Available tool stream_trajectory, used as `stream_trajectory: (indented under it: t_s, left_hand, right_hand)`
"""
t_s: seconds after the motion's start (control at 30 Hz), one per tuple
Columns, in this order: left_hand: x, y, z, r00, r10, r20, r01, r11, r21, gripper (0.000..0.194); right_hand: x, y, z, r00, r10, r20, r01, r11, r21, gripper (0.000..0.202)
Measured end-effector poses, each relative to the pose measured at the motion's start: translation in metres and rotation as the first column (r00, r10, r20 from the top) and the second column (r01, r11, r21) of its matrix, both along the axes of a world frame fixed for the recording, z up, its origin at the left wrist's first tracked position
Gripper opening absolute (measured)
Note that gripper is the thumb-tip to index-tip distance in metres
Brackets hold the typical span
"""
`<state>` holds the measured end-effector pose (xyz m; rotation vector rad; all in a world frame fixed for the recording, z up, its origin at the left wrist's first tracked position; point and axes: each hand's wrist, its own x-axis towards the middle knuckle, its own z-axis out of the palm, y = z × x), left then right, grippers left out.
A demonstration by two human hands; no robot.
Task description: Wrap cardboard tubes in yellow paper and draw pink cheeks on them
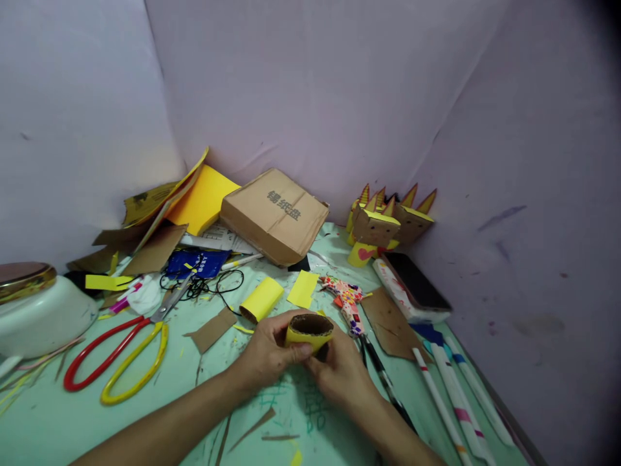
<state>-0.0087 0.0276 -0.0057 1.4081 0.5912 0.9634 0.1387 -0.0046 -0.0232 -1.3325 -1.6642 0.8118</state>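
Note:
Between my two hands is a short cardboard tube [310, 341] wrapped in yellow paper, its oval brown opening facing up. My left hand [269, 353] grips it from the left, the thumb lying across the front. From the right, my right hand [342, 372] closes on the same tube, with its far fingers partly hidden. Just beyond my left hand lies a second yellow-covered tube [262, 300] on its side. A small yellow paper piece [303, 289] lies behind the held tube. The flower-patterned glue gun [345, 301] rests beyond my right hand.
Scissors [158, 315] with red and yellow handles lie open at left, near a white rounded object [43, 310]. A cardboard box [275, 217] leans at the back. Cardboard figures [376, 226] stand back right; a phone [414, 281] and markers [460, 401] lie at right.

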Motion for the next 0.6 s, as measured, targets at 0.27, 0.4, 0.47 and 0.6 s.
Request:
stream_trajectory:
  t_s: [0.27, 0.4, 0.47, 0.6]
  left_hand:
    - [-0.0001, -0.0039, 0.0021, 0.994, 0.108, -0.025, -0.109, 0.992, -0.063, 0.026]
    - [-0.0004, -0.0037, 0.0038, 0.987, 0.154, -0.046, -0.156, 0.985, -0.067, 0.020]
    - [-0.0001, -0.0036, 0.0046, 0.985, 0.163, -0.063, -0.167, 0.984, -0.060, 0.018]
    - [0.0003, -0.0038, 0.0043, 0.987, 0.149, -0.058, -0.152, 0.986, -0.065, 0.019]
  right_hand:
    - [0.0015, -0.0003, 0.0026, 1.000, -0.010, -0.021, 0.011, 0.998, 0.064, 0.023]
    - [0.0023, 0.0000, 0.0042, 1.000, 0.006, 0.013, -0.008, 0.994, 0.109, 0.017]
    - [0.0021, 0.0000, 0.0048, 1.000, 0.008, 0.020, -0.010, 0.993, 0.115, 0.017]
    - [0.0021, -0.0004, 0.0048, 1.000, -0.011, 0.022, 0.008, 0.992, 0.125, 0.018]
